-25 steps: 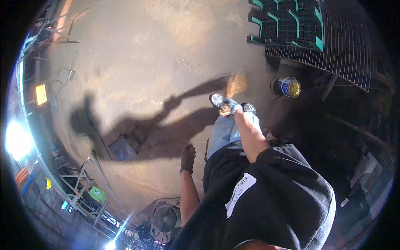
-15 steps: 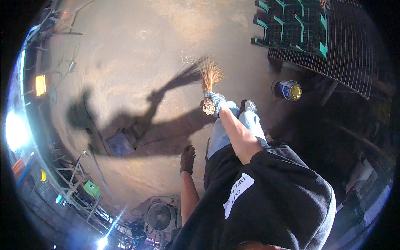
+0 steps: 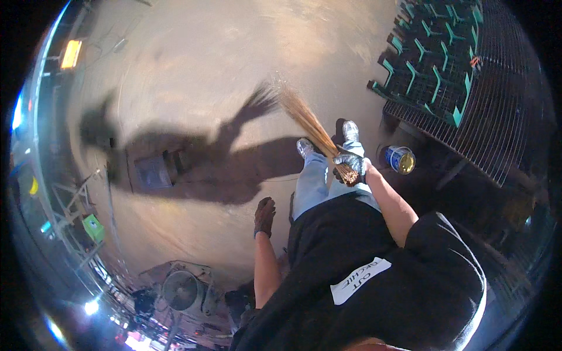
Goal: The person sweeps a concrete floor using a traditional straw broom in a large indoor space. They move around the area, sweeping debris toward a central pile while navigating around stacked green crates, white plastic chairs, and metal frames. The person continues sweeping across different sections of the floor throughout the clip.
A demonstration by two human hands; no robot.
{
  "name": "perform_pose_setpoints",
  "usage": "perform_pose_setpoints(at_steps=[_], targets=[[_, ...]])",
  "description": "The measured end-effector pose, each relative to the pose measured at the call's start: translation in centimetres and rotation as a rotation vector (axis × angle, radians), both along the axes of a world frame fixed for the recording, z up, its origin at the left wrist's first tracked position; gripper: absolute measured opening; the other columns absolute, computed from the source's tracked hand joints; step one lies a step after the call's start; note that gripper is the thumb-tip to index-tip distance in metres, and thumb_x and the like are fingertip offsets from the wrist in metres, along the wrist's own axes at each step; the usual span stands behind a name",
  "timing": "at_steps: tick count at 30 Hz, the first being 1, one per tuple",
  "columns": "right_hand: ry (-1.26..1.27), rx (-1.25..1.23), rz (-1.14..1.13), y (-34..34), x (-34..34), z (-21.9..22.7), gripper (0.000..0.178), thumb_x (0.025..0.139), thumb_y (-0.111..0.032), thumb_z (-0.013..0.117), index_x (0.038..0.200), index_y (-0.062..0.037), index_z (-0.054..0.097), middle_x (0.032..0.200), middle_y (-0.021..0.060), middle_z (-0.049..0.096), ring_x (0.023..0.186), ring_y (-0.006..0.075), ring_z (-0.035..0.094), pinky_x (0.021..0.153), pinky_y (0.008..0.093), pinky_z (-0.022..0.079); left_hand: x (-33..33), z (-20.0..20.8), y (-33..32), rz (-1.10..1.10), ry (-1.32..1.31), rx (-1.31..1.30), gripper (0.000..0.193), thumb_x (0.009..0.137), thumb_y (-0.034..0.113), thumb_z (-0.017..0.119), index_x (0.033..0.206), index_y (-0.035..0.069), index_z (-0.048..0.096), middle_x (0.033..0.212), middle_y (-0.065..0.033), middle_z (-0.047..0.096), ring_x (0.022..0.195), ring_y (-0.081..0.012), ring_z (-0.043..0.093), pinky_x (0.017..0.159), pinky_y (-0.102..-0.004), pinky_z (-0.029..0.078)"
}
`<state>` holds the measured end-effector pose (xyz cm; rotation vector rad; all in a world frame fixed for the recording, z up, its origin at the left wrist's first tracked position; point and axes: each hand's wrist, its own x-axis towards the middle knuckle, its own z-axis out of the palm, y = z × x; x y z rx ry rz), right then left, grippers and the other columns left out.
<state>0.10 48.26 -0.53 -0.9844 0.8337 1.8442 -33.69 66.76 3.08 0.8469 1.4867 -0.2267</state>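
My right hand (image 3: 349, 161), in a grey glove, is wrapped round the bound end of a stick broom (image 3: 313, 126). The broom slants up and to the left, and its thin tan bristles fan out over the floor ahead of my feet. Whether the tips touch the floor I cannot tell. A few light bits (image 3: 280, 76) lie near them. On the left, my left hand (image 3: 264, 216) hangs beside my body in a dark brown glove, holding nothing, its fingers loosely stretched.
Right of my feet stands a blue bucket (image 3: 400, 159). Beyond it, green-edged racks (image 3: 436, 64) rest on a metal grate (image 3: 497, 111). A grey-blue rectangular object (image 3: 153, 171) lies on the floor (image 3: 193, 52) at left. A round fan (image 3: 180, 289) stands lower left.
My right hand has swung right and nearer my body, tilting the broom from nearly upright to slanting up-left. My view has also shifted; my left hand still hangs at my side.
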Motion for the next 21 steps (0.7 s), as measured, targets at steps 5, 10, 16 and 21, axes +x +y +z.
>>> perform_pose_setpoints(at_steps=[5, 10, 16, 21], targets=[[-0.167, 0.164, 0.598, 1.5, 0.1, -0.2, 0.031, 0.089, -0.029, 0.061, 0.109, -0.0057, 0.057, 0.088, 0.0121, 0.064, 0.077, 0.0244, 0.063, 0.065, 0.0411, 0.051, 0.6, 0.9, -4.0, 0.179, 0.044, 0.041, 0.044, 0.085, 0.027, 0.061, 0.124, 0.006, 0.053, 0.105, -0.0081, 0.06, 0.093, -0.0173, 0.057, 0.082, -0.03, 0.048], [0.013, 0.354, 0.864, 4.6, -1.4, 1.0, 0.032, 0.083, -0.034, 0.065, 0.089, -0.0035, 0.059, 0.077, 0.01, 0.063, 0.063, 0.0204, 0.062, 0.05, 0.0381, 0.05, 1.5, 1.5, -10.3, 0.424, 0.082, 0.118, 0.042, 0.086, 0.026, 0.06, 0.123, 0.007, 0.054, 0.103, -0.0071, 0.06, 0.09, -0.0156, 0.057, 0.077, -0.0297, 0.048], [0.325, 0.207, 1.102, 4.1, -1.3, -3.1, 0.034, 0.082, -0.041, 0.062, 0.092, -0.0101, 0.055, 0.076, 0.0102, 0.061, 0.061, 0.024, 0.058, 0.057, 0.041, 0.049, 5.1, 0.1, -25.1, 0.669, 0.198, 0.119, 0.03, 0.09, 0.028, 0.056, 0.113, 0.009, 0.054, 0.085, -0.0048, 0.056, 0.07, -0.0159, 0.054, 0.066, -0.0285, 0.048], [0.244, -0.019, 1.257, -0.7, 1.5, -6.5, 0.034, 0.084, -0.04, 0.061, 0.099, -0.0096, 0.057, 0.084, 0.0106, 0.061, 0.069, 0.0243, 0.06, 0.068, 0.0396, 0.051, 8.2, 1.0, -36.3, 1.183, -0.328, -0.229, 0.031, 0.094, 0.024, 0.05, 0.121, 0.009, 0.051, 0.099, -0.0092, 0.056, 0.079, -0.0228, 0.055, 0.069, -0.0296, 0.047]])
